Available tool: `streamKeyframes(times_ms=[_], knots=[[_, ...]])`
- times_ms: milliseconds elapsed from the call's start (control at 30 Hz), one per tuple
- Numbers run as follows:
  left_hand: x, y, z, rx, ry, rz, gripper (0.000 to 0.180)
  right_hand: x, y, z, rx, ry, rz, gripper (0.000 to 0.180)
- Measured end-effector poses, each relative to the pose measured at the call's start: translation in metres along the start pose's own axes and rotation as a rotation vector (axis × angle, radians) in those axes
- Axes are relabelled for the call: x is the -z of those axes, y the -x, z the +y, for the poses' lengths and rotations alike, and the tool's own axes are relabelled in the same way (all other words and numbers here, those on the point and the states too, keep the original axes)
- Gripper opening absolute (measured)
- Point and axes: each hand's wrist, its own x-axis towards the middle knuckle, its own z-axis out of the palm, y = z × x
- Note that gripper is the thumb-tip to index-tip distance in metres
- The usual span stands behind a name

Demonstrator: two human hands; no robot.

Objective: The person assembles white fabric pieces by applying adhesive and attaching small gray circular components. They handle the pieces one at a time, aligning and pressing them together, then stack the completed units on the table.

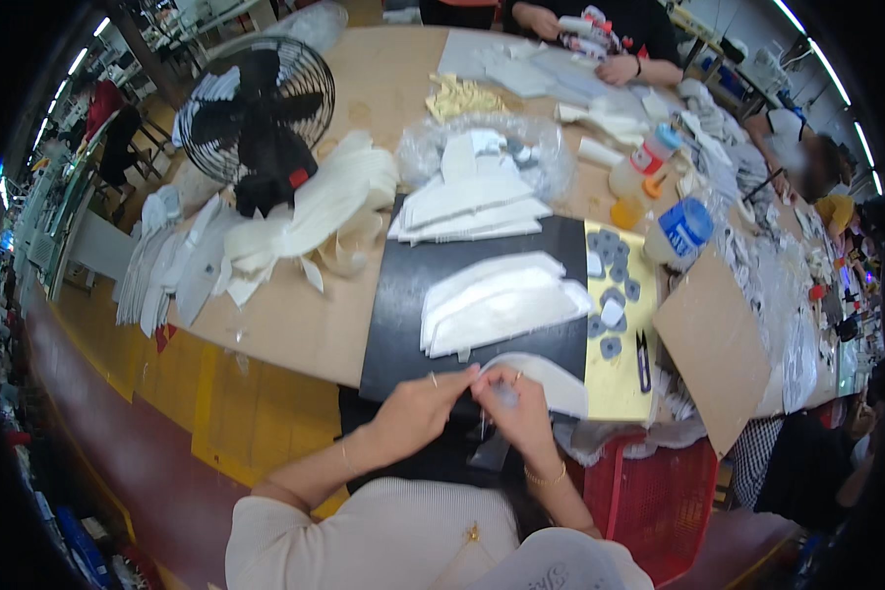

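At the near edge of the black mat [403, 324], the left hand [413, 413] and the right hand [521, 408] meet over a curved white fabric piece [551, 379]. Both hands are closed to a pinch, fingertips touching at the piece's near left end; the left thumb and forefinger press against the right hand's fingers, and the piece fans away to the right, lying partly on the mat and partly over the yellow sheet [619, 388]. Whether something small is also held between the fingertips cannot be told.

Just beyond the hands, a stack of white curved pieces [501, 305] rests on the mat, and a second stack of white pieces [472, 206] lies further back, near a clear plastic bag [551, 157]. Small grey patches [615, 285] are scattered on the yellow sheet, with a dark pair of snips [643, 362] at its right edge. A black desk fan [256, 108] stands on the brown tabletop [295, 324] to the left, beside a heap of white strips [305, 221]. A red plastic basket [654, 501] sits low at the right. Across the table, another person's hands [615, 69] work on pale pieces.
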Motion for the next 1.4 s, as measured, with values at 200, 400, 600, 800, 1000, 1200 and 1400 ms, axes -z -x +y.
streamKeyframes(times_ms=[200, 400, 600, 800, 1000, 1200, 1400], knots=[[0.013, 0.0, 0.002, 0.302, 0.351, -0.14, 0.033, 0.004, 0.005, 0.001, -0.041, -0.116, -0.094, 0.017], [0.016, -0.012, -0.006, 0.65, 0.754, -0.162, 0.017, 0.002, 0.003, -0.009, 0.077, 0.061, -0.135, 0.013], [0.017, -0.01, -0.01, 0.638, 0.908, -0.115, 0.017, 0.008, 0.008, -0.015, 0.273, 0.136, -0.06, 0.017], [0.014, -0.01, 0.003, 0.524, 0.78, -0.158, 0.023, 0.006, 0.014, -0.022, 0.101, 0.261, 0.017, 0.02], [0.024, -0.016, 0.004, 0.397, 0.613, -0.19, 0.023, 0.028, 0.024, -0.013, 0.002, -0.31, -0.052, 0.016], [0.041, -0.031, 0.014, 0.422, 0.58, -0.127, 0.02, 0.059, 0.025, -0.019, -0.024, -0.646, -0.001, 0.018], [0.041, -0.034, 0.023, -0.006, 0.25, -0.113, 0.021, 0.047, 0.021, -0.015, 0.131, 0.137, 0.237, 0.047]])
